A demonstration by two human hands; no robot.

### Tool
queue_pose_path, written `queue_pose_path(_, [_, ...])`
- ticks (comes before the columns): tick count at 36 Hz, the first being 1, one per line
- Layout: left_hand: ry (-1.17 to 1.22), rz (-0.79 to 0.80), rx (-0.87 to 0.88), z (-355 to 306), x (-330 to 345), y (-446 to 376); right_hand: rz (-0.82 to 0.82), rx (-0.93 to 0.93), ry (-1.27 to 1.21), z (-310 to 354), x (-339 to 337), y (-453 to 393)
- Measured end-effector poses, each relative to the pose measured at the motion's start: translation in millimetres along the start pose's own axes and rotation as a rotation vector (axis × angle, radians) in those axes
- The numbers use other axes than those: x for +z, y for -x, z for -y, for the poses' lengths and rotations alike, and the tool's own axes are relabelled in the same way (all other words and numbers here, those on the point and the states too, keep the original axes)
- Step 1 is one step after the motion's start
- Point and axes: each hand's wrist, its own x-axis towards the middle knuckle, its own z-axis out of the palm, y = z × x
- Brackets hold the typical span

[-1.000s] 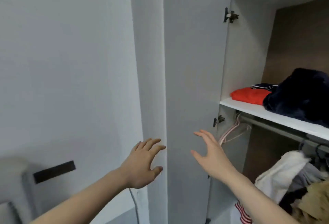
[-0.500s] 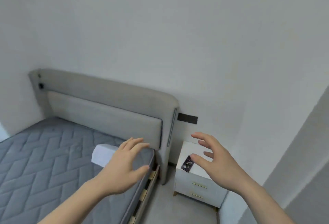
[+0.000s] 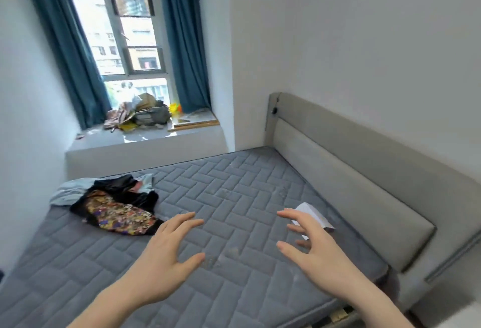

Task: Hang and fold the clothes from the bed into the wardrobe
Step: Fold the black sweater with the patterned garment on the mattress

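Clothes (image 3: 114, 206) are what I am after, and they lie in a heap on the far left part of the bed (image 3: 234, 197), well apart from my hands. Nearest to me, my left hand (image 3: 166, 254) hovers over the grey quilted mattress with its fingers spread and relaxed, holding nothing. My right hand (image 3: 315, 249) hovers beside it, fingers also spread and loosely bent, gripping nothing. Just past my right hand's fingertips a small white folded item (image 3: 311, 214) rests on the mattress near the headboard (image 3: 351, 179); my hand hides part of it, and I cannot tell what it is. The padded grey headboard runs along the right side of the bed against the white wall.

Further off to the left, the heap has a dark garment with a gold and purple pattern on top of black fabric, and a pale blue piece (image 3: 70, 192) under it at the mattress edge. Beyond the bed a white window ledge (image 3: 145, 142) carries a jumble of bags and cloth (image 3: 140, 115). Above it is the window (image 3: 122, 28), flanked by teal curtains (image 3: 187, 38) on both sides.
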Motion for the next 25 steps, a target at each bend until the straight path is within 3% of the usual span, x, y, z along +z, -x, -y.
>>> queue_pose_path(7, [-0.038,-0.128,-0.262,58.8,-61.6,89.7,0.236,-0.174,-0.009,49.9,94.2,-40.5])
queue_pose_path(12, [-0.03,-0.186,-0.381,93.1,-91.5,128.0,0.318,-0.222,0.002,78.7,142.2,-54.0])
queue_pose_path(25, [-0.055,-0.154,-0.468,220.5,-153.7,180.7,0.413,-0.195,-0.036,125.6,298.1,-83.9])
